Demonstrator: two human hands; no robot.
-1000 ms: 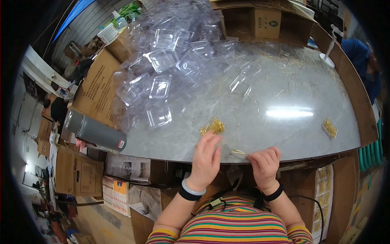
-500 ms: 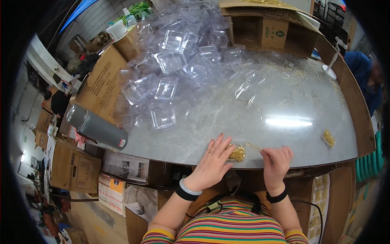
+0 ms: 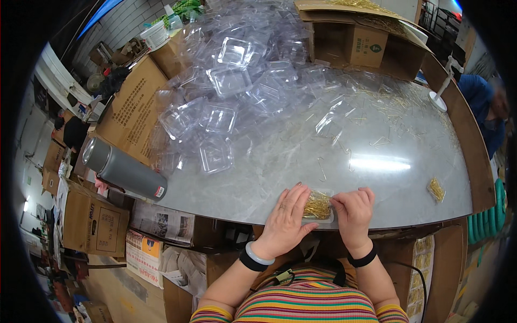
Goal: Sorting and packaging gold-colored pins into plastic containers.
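Observation:
A small clear plastic box [image 3: 325, 219] full of gold wire hooks [image 3: 316, 205] sits at the near edge of the grey table in front of me. Along its left side rests my left hand [image 3: 285, 219], fingers laid against the box and thumb by the near edge, holding it steady. My right hand [image 3: 355, 216] is closed in a pinch at the box's right edge, on a gold wire hook whose end is mostly hidden by the fingertips. Another filled pack of gold hooks [image 3: 436, 189] lies apart on the right.
A big heap of clear plastic boxes [image 3: 226, 91] covers the far left. Loose gold hooks [image 3: 379, 141] are scattered further back. A grey flask [image 3: 126, 171] stands tilted-looking at the left edge. Cardboard walls [image 3: 466, 129] border the right; a person in blue [image 3: 476, 99] is beyond.
My right hand has moved left with the hook, up to the box. My left hand's fingers have drawn back to the box's left side, uncovering more of the hooks.

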